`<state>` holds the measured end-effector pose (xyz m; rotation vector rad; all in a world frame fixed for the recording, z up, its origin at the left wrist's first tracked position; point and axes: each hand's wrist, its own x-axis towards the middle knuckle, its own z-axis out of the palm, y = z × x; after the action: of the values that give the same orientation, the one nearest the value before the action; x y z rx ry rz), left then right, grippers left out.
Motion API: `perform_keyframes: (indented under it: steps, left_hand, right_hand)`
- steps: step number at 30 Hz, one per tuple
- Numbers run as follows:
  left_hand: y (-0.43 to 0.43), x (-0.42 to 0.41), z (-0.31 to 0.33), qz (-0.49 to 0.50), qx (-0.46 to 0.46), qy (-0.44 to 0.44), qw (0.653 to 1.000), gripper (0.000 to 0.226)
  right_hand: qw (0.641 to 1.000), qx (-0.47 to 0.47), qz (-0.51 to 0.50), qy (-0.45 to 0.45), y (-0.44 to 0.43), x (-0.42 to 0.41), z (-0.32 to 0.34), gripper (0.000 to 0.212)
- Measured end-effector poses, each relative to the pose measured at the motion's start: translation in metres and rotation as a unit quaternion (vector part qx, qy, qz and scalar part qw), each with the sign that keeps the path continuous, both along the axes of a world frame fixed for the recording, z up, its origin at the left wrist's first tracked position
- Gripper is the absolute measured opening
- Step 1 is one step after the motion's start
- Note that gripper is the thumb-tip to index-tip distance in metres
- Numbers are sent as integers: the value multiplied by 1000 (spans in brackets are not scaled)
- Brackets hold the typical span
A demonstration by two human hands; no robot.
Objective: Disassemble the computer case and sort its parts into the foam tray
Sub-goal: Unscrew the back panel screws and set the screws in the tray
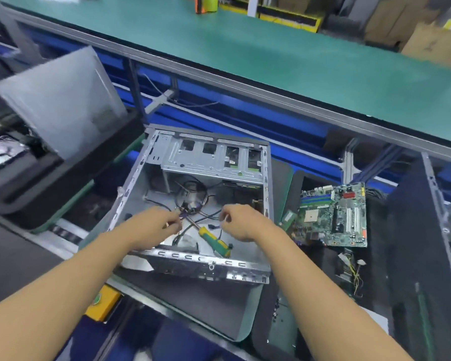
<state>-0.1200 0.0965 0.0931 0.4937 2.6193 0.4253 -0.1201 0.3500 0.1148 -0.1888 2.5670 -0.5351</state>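
Note:
The open grey computer case (214,267) lies on its side in front of me, with loose black cables (193,190) tangled inside. My left hand (154,225) reaches into the case and pinches a cable end near a purple-tipped connector. My right hand (238,222) is curled over the case's right half, pinching a small white connector. A green-and-yellow screwdriver (212,238) lies on the case floor between my hands. The removed motherboard (333,214) rests on the dark foam tray (391,230) to the right.
A grey side panel (60,100) leans tilted over a black tray (24,194) at the left. A loose wire bundle (352,269) lies below the motherboard. A long green workbench (271,56) runs across the back. A yellow box (102,303) sits below the case.

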Motion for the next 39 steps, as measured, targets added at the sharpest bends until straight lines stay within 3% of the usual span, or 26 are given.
perform_keyframes:
  steps: [3,8,12,16,22,25,28,30,32,35,39]
  left_hand:
    - [-8,8,0,54,81,23,995,27]
    - [-8,25,7,16,107,211,972,32]
    - [-12,24,6,-9,87,216,973,29]
    - [-8,22,4,-55,95,222,969,31]
    - [-11,19,-1,-129,137,119,975,36]
    - [-10,20,0,-219,95,95,966,47]
    - [-4,22,3,-294,34,94,951,53]
    - [5,28,5,-319,5,98,943,50]
    - [14,36,3,-309,3,109,945,40]
    - [16,40,-1,-282,9,142,949,35]
    - [12,40,-9,-254,18,180,950,46]
  right_hand:
    - [983,141,59,-106,-28,-10,-27,37]
    - [965,208,37,-159,-47,-14,-62,51]
    - [960,253,35,-118,-50,-16,-62,45]
    - [981,168,-78,-63,-55,-2,-47,39]
    - [957,124,-228,129,-64,54,-7,31]
    - [921,61,-307,230,-70,91,15,38]
    - [890,-66,-372,255,-80,129,28,39]
    - [847,-250,-421,209,-93,149,31,29]
    - [781,-407,-455,133,-104,164,28,20]
    - [734,-486,-471,61,-115,184,23,18]
    - [692,-528,-490,42,-116,211,13,15]
